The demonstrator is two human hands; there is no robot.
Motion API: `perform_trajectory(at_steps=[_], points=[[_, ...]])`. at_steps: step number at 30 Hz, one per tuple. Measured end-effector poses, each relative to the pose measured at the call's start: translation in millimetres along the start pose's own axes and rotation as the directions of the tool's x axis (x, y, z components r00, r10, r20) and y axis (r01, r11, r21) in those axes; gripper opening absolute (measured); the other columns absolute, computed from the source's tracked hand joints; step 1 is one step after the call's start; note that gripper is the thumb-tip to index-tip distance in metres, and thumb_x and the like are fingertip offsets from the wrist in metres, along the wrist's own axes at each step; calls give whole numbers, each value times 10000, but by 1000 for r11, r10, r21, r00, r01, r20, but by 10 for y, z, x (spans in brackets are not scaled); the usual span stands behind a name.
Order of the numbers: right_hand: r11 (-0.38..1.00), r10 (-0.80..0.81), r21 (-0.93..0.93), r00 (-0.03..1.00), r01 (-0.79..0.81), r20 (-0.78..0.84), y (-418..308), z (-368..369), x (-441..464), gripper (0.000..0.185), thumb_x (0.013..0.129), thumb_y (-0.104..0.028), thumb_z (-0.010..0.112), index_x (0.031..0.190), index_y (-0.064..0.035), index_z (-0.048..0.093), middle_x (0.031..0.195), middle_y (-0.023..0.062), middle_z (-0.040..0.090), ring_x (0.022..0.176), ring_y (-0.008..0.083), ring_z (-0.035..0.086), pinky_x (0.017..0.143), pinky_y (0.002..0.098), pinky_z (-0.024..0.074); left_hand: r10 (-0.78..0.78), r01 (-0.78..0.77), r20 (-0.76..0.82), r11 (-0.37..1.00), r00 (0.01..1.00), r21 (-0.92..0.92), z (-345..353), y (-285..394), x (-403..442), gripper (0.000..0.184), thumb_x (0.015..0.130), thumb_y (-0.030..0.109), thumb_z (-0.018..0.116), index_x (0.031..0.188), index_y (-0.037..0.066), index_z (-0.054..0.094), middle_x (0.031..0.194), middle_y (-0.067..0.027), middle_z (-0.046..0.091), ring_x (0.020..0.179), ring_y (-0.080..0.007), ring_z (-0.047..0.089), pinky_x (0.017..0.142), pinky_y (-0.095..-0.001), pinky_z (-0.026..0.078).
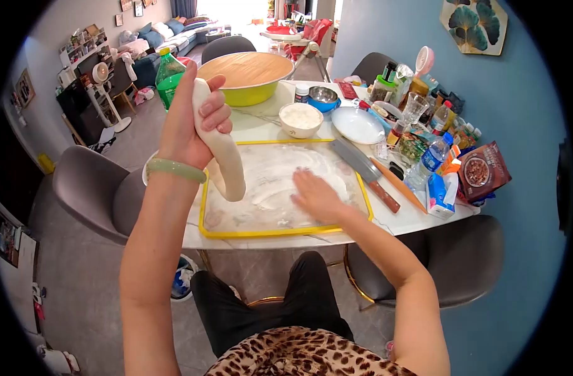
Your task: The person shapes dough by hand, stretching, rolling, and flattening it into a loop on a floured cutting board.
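My left hand is raised over the left part of the yellow-edged board, its fingers wrapped round a long roll of dough. The pale dough hangs down below the palm in a bend. Flat against the board's floured surface lies my right hand, fingers stretched out and slightly blurred, holding nothing. White flour is smeared across the board around it. A cleaver rests over the board's right edge, beside a wooden rolling pin.
Behind the board stand a bowl of flour, a white plate and a covered green basin. A green bottle is at the back left. Bottles, jars and a tissue pack crowd the right side. Grey chairs surround the table.
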State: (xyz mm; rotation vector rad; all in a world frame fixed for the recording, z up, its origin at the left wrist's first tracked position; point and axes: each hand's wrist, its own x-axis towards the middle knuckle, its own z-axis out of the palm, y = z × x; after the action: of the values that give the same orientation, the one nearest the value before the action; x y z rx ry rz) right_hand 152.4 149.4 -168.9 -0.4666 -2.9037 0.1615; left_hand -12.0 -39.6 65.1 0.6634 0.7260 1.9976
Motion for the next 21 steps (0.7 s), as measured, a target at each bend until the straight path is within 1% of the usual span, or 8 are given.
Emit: perform_trajectory(at_steps=[5,8,10,11,13,15,17,21], points=[[971,-205,139,977,196,54,-881,9,332,656,927,-416,379,1385,38,255,1467,201,221,1362,323,214,1107,399,178,-15,17,39,999,999,-32,-83,25,-27,390,916,437,502,927,50,546,499,66,289,381,-38,269,393,-197,262],[979,-192,101,966,176,175,-1296,-97,656,665,907,-422,410,1381,24,274,1465,196,230,1362,319,217,1105,394,181,-3,3,45,1000,999,-13,-81,13,-41,388,921,432,493,921,47,546,498,68,284,378,-37,264,386,-199,259],[902,-167,409,985,139,33,-1387,-158,742,665,887,-413,438,1368,24,299,1459,194,248,1357,321,229,1102,405,186,0,-1,34,1000,999,18,-34,1,-64,391,926,430,482,920,44,547,497,68,279,377,-36,263,383,-201,261],[900,-162,414,986,137,26,-1372,-79,834,665,887,-413,438,1368,24,299,1459,194,248,1357,321,229,1102,405,186,-6,5,38,1000,999,27,-14,-5,-74,391,926,430,482,920,44,547,497,68,279,377,-36,263,383,-201,261],[981,-103,151,989,118,-108,-1266,101,1032,635,890,-384,433,1361,25,311,1454,189,264,1351,320,242,1097,427,194,3,-5,23,999,1000,51,13,-3,-94,396,929,429,477,927,40,551,497,66,277,376,-37,261,384,-202,268],[962,48,268,999,-44,-7,-995,86,1137,590,908,-340,398,1365,21,307,1451,184,274,1342,328,258,1092,447,201,-13,12,48,999,999,34,14,0,-92,396,932,424,473,941,36,554,498,67,276,379,-36,262,386,-203,270],[982,142,138,986,-130,-82,-650,137,1066,571,917,-333,377,1364,17,311,1451,185,272,1335,338,270,1087,453,211,-13,12,41,1000,999,19,8,20,-101,394,935,419,469,955,34,555,499,66,276,383,-36,266,391,-204,277],[983,186,28,975,-184,-126,-44,40,712,578,915,-346,382,1353,26,317,1444,186,285,1328,347,280,1078,458,229,-10,10,55,1000,998,13,-28,60,-93,390,935,417,469,947,36,553,500,64,279,386,-39,272,397,-205,284]])
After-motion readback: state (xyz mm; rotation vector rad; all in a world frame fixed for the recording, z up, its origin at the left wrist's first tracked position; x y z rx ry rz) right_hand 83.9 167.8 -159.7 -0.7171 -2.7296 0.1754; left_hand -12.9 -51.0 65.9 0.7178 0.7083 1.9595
